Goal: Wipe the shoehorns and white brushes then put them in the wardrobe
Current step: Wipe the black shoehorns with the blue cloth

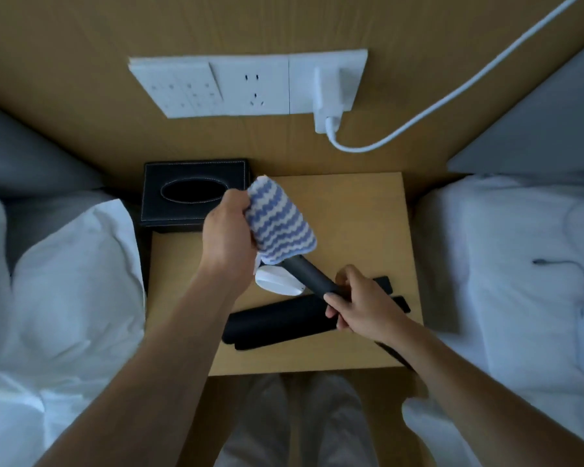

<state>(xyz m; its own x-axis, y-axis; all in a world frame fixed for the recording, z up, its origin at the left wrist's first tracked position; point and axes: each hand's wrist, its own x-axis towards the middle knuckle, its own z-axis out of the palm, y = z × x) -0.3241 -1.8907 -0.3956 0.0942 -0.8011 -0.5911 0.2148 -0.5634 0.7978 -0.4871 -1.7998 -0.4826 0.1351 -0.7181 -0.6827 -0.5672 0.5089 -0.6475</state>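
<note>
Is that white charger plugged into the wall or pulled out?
Plugged in: the white charger sits against the socket panel, its cable trailing off to the upper right.

Dim, cool light all over, the white duvet (75,281) going blue-grey. Soft shadow pools beside the tissue box (169,203). Left hand (228,230) and striped cloth (279,227) look slightly smeared; wide-angle bend curves the socket panel (250,85), and the bottom corners blur
</note>
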